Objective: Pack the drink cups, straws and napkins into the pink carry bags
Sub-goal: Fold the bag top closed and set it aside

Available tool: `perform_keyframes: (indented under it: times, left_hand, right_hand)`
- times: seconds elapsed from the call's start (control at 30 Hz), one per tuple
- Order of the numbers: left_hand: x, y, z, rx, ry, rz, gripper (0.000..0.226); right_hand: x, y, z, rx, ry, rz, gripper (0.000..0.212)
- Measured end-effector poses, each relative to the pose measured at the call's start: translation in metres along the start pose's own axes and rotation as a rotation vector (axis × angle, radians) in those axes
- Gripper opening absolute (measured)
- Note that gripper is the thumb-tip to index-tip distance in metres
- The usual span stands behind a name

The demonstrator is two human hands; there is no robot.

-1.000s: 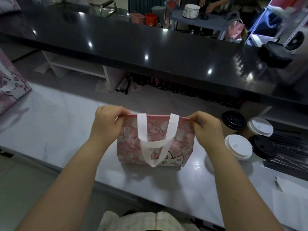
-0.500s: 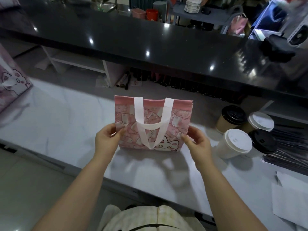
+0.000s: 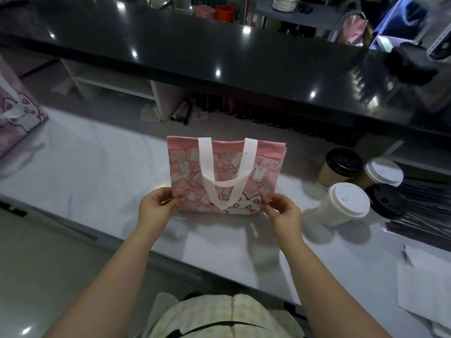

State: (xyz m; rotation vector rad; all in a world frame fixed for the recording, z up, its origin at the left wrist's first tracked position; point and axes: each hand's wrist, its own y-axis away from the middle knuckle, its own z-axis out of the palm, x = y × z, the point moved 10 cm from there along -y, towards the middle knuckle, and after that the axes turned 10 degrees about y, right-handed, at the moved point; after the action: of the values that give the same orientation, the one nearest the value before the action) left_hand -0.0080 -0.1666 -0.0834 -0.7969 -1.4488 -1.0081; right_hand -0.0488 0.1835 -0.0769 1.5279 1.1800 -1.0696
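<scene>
A pink carry bag [image 3: 256, 167] with white handles and a cat print stands upright and flat on the white marble counter [image 3: 92, 176]. My left hand [image 3: 156, 203] pinches its lower left corner. My right hand [image 3: 284, 211] pinches its lower right corner. Several lidded paper cups stand to the right: a white one with a white lid [image 3: 346, 203], a brown one with a black lid [image 3: 339, 167], another white lid [image 3: 383, 172] and another black lid [image 3: 386, 201]. Dark wrapped straws [image 3: 424, 215] lie at the far right, white napkins [image 3: 424, 289] near the front right edge.
Another pink cat-print bag [image 3: 17, 113] stands at the left edge. A raised black bar top [image 3: 219, 50] runs across behind the counter. The counter's front edge is close to my body.
My hands let go of the bag's top edge and dropped to its lower corners. The bag now stands further from me, upright with its handles hanging down its front.
</scene>
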Motion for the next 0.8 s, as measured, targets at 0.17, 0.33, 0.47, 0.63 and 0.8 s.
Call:
perform_keyframes:
  times: [0.17, 0.33, 0.47, 0.63, 0.8]
  left_hand:
    - [0.007, -0.006, 0.0, 0.027, -0.038, 0.031, 0.029]
    - [-0.013, 0.002, -0.009, 0.013, -0.168, -0.01, 0.014]
    - [-0.019, 0.0, -0.016, 0.043, -0.276, -0.038, 0.015]
    - [0.008, -0.005, -0.001, -0.039, -0.352, 0.0, 0.025]
    - [0.078, -0.015, 0.003, 0.052, -0.118, 0.171, 0.01]
  right_hand:
    - [-0.008, -0.006, 0.004, 0.024, 0.023, -0.046, 0.017]
    - [0.018, -0.007, 0.002, 0.0, 0.149, 0.029, 0.02]
    - [0.029, -0.01, -0.002, 0.011, 0.257, 0.061, 0.021]
    - [-0.009, -0.014, -0.003, -0.044, 0.347, -0.132, 0.022]
    - [-0.074, -0.021, -0.015, 0.028, 0.103, -0.254, 0.017]
